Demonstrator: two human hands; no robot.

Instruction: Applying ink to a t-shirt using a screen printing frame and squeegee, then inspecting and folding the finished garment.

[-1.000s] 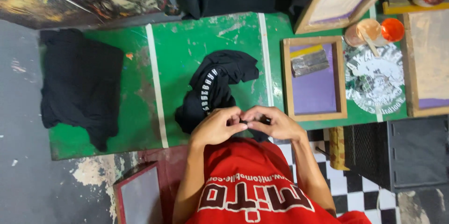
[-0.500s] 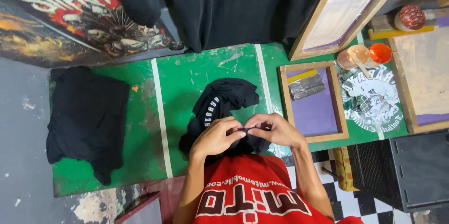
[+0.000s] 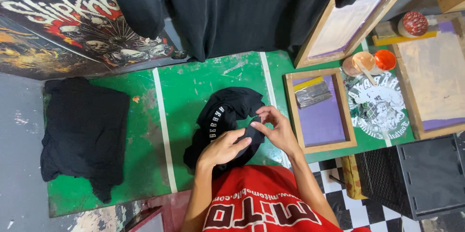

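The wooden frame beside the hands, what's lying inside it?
Inside the wooden frame, a purple screen carries a yellow strip and a grey squeegee-like block. Whatever lies beneath the screen is covered.

Green table [image 3: 203, 81] with white stripes. Folded black garments [image 3: 82, 132] piled at its left end. Black shirt [image 3: 232, 4] hanging above far edge, printed poster [image 3: 72, 33] beside it. Wooden screen frame [image 3: 319, 111] with purple mesh lying flat, grey squeegee [image 3: 314, 95] inside. Second frame [image 3: 348, 21] leaning tilted. Two orange cups [image 3: 373, 61] near round printed design [image 3: 378, 106]. Black crate [image 3: 416, 178] on checkered floor.
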